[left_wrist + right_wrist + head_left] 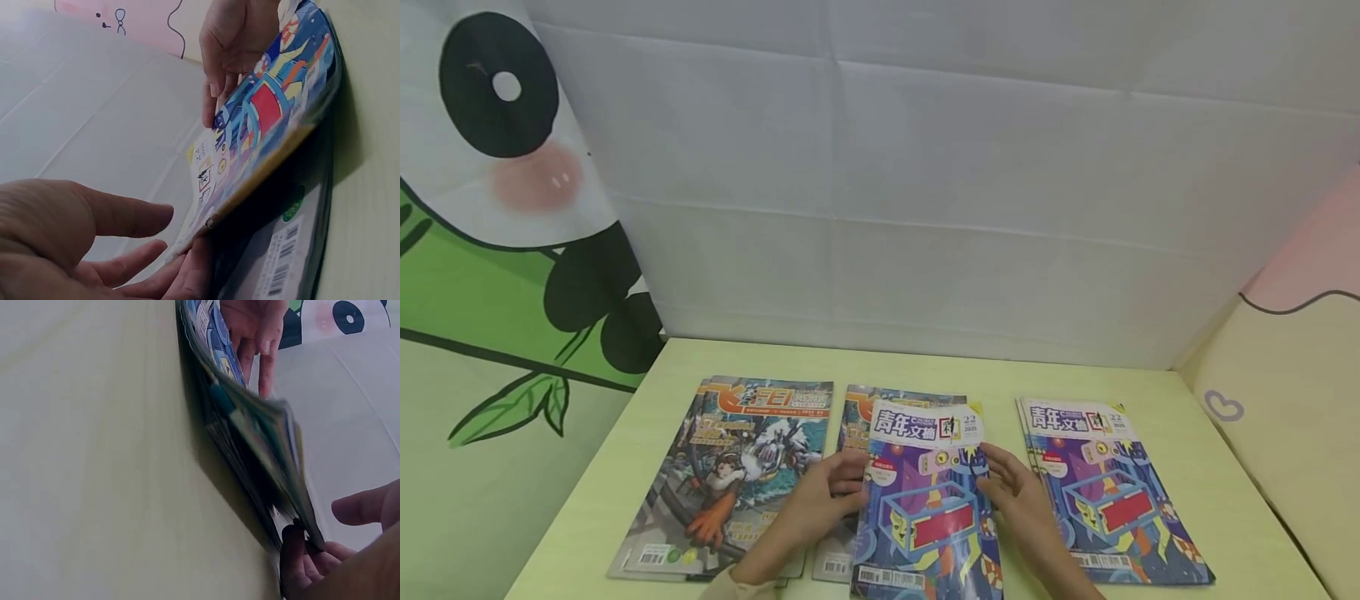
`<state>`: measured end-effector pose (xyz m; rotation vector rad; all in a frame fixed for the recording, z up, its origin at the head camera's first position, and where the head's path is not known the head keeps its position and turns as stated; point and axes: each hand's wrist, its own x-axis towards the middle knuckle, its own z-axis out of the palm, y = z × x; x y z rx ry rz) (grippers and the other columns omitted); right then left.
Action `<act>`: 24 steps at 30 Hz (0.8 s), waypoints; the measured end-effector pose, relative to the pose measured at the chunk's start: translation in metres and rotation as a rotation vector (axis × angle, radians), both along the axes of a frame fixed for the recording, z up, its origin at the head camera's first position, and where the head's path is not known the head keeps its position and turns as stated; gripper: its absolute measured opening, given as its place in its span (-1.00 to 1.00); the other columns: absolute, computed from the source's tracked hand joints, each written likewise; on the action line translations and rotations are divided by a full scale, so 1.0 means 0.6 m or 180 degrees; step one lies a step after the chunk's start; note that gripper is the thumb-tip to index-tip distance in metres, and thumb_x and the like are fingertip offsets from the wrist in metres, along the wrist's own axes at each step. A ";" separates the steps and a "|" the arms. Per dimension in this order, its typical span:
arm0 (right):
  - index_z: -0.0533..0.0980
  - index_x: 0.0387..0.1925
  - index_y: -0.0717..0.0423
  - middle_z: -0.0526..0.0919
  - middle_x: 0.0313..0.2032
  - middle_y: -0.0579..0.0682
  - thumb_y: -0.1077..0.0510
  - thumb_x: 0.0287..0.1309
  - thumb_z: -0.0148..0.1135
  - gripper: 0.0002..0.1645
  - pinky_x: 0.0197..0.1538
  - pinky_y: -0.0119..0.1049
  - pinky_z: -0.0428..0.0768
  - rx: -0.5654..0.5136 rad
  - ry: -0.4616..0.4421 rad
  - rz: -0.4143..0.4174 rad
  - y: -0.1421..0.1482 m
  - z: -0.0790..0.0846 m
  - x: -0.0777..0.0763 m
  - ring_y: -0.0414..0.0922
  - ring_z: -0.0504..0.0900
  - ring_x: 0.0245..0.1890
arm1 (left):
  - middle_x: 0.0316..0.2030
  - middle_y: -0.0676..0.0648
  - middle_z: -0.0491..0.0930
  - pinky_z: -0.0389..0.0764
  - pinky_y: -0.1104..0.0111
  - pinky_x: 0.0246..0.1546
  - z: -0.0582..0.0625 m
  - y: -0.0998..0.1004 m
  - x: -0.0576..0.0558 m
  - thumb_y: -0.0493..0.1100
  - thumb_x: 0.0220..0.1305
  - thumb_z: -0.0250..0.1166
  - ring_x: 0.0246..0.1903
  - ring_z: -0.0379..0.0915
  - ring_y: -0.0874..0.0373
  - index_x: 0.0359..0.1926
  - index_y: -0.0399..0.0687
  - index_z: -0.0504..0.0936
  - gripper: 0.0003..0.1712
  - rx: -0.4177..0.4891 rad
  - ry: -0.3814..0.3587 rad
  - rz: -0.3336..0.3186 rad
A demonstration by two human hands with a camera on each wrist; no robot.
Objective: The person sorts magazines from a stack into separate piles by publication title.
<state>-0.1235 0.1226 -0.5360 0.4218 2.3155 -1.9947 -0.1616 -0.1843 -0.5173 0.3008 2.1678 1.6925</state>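
Note:
In the head view a purple-covered magazine [936, 475] lies in the middle, overlapping a magazine with an orange title [857, 417]. My left hand [822, 500] is at its left edge and my right hand [1022, 504] at its right edge. The left wrist view shows the left fingers under the raised edge of the purple magazine [269, 112], thumb [134, 215] lifted apart from it. In the right wrist view, the right fingers [312, 565] touch the magazine's edge from beside and below, the thumb [359, 507] held away. A gap shows beneath the upper magazine.
To the left lie stacked magazines with an orange title [737, 467]. Another pile with the same purple cover [1112, 492] lies to the right. All are on a pale yellow table [992, 375], with a white cloth wall [925, 275] behind and printed side panels.

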 end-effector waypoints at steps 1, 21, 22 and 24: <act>0.42 0.60 0.19 0.49 0.51 0.36 0.29 0.56 0.25 -0.34 0.46 0.15 0.61 -0.0016 0.0008 -0.0003 0.000 0.000 0.001 0.33 0.53 0.47 | 0.26 -0.47 0.64 0.81 0.03 0.15 -0.002 0.001 0.000 -0.44 0.41 0.44 0.17 0.69 -0.32 0.42 -0.45 0.53 -0.40 -0.0003 0.0018 0.0009; 0.43 0.61 0.12 0.48 0.53 0.36 0.40 0.51 0.18 -0.30 0.48 0.26 0.56 0.0258 0.0068 0.0027 0.001 -0.008 0.003 0.40 0.53 0.46 | 0.18 -0.34 0.75 0.85 0.07 0.02 -0.001 0.008 0.008 -0.32 0.44 0.47 0.05 0.78 -0.17 0.32 -0.36 0.70 -0.52 -0.0273 0.0059 0.0155; 0.43 0.61 0.13 0.48 0.52 0.36 0.40 0.51 0.19 -0.29 0.48 0.27 0.56 0.0250 0.0075 0.0023 0.001 -0.008 0.003 0.40 0.54 0.46 | 0.16 -0.34 0.76 0.85 0.08 0.02 -0.001 0.009 0.008 -0.31 0.45 0.47 0.05 0.78 -0.17 0.33 -0.36 0.70 -0.52 -0.0263 0.0058 0.0164; 0.44 0.61 0.11 0.49 0.52 0.34 0.39 0.50 0.21 -0.29 0.48 0.27 0.55 0.0267 0.0069 0.0006 0.003 -0.008 0.004 0.39 0.55 0.45 | 0.14 -0.34 0.77 0.85 0.11 0.00 0.000 0.011 0.008 -0.29 0.46 0.48 0.04 0.79 -0.16 0.34 -0.37 0.69 -0.50 -0.0200 0.0044 0.0173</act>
